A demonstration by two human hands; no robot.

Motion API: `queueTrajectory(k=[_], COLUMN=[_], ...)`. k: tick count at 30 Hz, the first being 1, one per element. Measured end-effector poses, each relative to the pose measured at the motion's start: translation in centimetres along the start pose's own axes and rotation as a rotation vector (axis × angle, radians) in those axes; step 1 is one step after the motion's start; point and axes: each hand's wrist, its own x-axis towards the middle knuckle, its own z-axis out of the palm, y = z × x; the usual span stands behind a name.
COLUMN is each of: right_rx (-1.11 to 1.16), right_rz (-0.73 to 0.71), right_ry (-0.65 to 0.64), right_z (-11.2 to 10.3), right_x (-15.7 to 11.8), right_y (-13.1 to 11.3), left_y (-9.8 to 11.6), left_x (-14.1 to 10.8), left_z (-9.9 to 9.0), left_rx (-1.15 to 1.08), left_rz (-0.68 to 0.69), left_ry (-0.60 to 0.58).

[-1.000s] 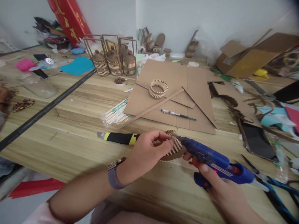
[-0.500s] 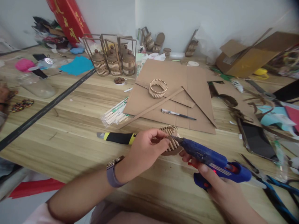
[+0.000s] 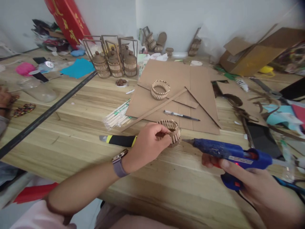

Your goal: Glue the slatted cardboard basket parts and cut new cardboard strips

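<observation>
my left hand [image 3: 149,143] pinches the wall of a small round ring of pale wooden sticks and brown card [image 3: 176,137], by the near edge of a flat brown cardboard sheet [image 3: 176,68]; whether the ring rests on the pale wooden table [image 3: 152,184], i cannot tell. my right hand [image 3: 259,187] is wrapped around a blue plastic glue gun [image 3: 219,148], its long axis running left to right. the ring lies just left of the metal nozzle [image 3: 189,142], apart from it, my left hand nearer
</observation>
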Motion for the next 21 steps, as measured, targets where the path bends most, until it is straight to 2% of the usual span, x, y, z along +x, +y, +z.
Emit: queueTrajectory(k=[3, 7, 10, 14, 21], right_rx=[-0.020, 0.007, 0.007, -0.031, -0.160], right_rz=[0.068, 0.128, 0.134, 0.157, 0.122], right_ry=[-0.086, -0.076, -0.138, -0.120, -0.199], right_z=[-0.3, -0.1, -0.3, -0.6, -0.9], right_x=[0.0, 0.1, 0.2, 0.1, 0.6], right_y=[0.2, 1.2, 2.0, 2.7, 2.6], left_y=[-0.5, -1.3, -2.0, -2.9, -4.0], left_x=[0.3, 0.2, 0.0, -0.3, -0.6], left_z=[0.5, 1.5, 2.1, 2.6, 2.8], left_rx=[0.116, 0.255, 0.316, 0.389, 0.502], left_rz=[0.134, 0.308, 0.417, 0.504, 0.573], left_ry=[0.026, 0.054, 0.072, 0.085, 0.042])
